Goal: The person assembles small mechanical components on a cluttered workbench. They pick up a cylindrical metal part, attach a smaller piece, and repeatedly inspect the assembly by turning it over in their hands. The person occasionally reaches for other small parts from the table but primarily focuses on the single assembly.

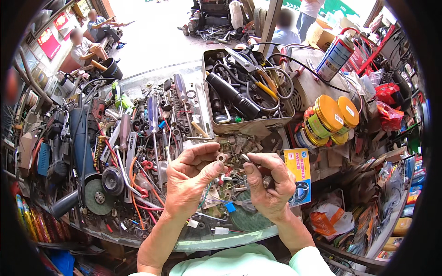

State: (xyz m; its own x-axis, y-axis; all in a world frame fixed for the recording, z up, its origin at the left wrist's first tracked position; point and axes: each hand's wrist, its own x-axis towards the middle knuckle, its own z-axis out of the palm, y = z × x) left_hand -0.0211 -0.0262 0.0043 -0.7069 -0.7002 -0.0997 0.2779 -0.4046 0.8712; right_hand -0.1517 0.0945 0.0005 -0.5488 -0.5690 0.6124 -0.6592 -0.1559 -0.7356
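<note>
My left hand (191,177) is above the cluttered bench, thumb and fingers closed on a small ring-shaped metal washer (221,158). Facing it, my right hand (271,179) pinches a small pale metal piece (245,157) between thumb and forefinger; its exact kind is too small to make out. A short gap separates the two pieces. Under both hands lie loose nuts, bolts and other small hardware (228,184). A blue connector (230,207) and a green abrasive disc (251,216) rest near the bench's front edge.
Behind my hands stands a metal box (253,126) of tools and cables. Screwdrivers (153,115) and an angle grinder (83,138) lie to the left. Yellow-lidded tins (328,112) and a spray can (335,57) are at the right. A yellow-and-blue packet (298,177) lies beside my right hand.
</note>
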